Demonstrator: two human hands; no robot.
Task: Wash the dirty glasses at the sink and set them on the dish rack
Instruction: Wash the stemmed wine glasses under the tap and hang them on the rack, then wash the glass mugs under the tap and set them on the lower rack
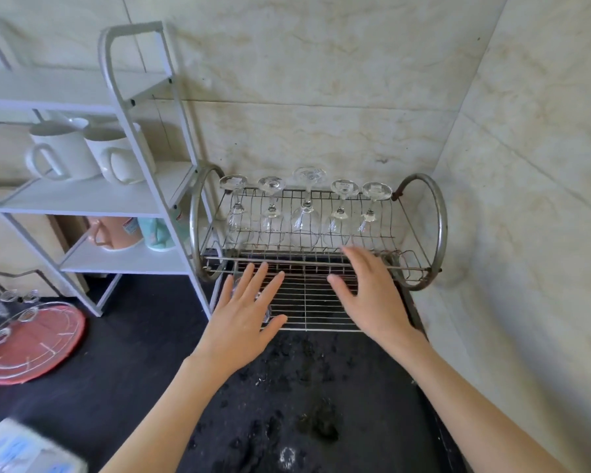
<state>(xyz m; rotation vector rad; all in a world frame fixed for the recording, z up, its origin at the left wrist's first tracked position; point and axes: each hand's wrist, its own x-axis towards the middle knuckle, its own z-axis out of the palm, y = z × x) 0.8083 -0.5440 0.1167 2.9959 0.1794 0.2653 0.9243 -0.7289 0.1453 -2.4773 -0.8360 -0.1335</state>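
Note:
A metal wire dish rack (437, 230) stands on the dark counter against the tiled wall. Several clear stemmed glasses (306, 213) stand upside down in a row on its upper tier. My left hand (244, 312) hovers flat with spread fingers over the left of the lower wire shelf; a clear glass (267, 310) lies partly hidden beneath it. My right hand (369, 288) is spread over the right of the same shelf and holds nothing.
A white shelf unit (133, 206) at the left carries white mugs (65, 151), a pink jug (116, 232) and a teal cup. A red round tray (45, 336) with a wire holder lies at far left. Water drops wet the black counter (307, 404). Tiled walls close the corner.

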